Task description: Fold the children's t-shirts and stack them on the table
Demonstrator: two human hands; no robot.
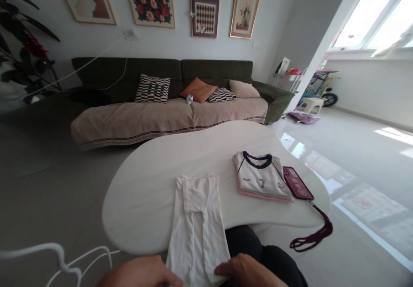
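A white garment (pixel 196 231), folded lengthwise into a narrow strip, lies on the white table (pixel 145 166) and hangs over its front edge. At the lower left corner of the cloth my left hand (pixel 145 272) has its fingers closed on the fabric, partly cut off by the frame. My right hand (pixel 243 270) pinches the lower right corner between thumb and fingers. To the right rests a neat stack with a folded white shirt (pixel 260 177) with a navy collar on top and pink fabric under it.
A flat maroon case (pixel 298 183) beside the stack has a maroon cord (pixel 318 235) hanging past the table edge. Behind the table stands a green sofa (pixel 129 74) with several cushions. White cables (pixel 61 252) are at the lower left. My dark-clothed knees (pixel 245 242) are under the front edge.
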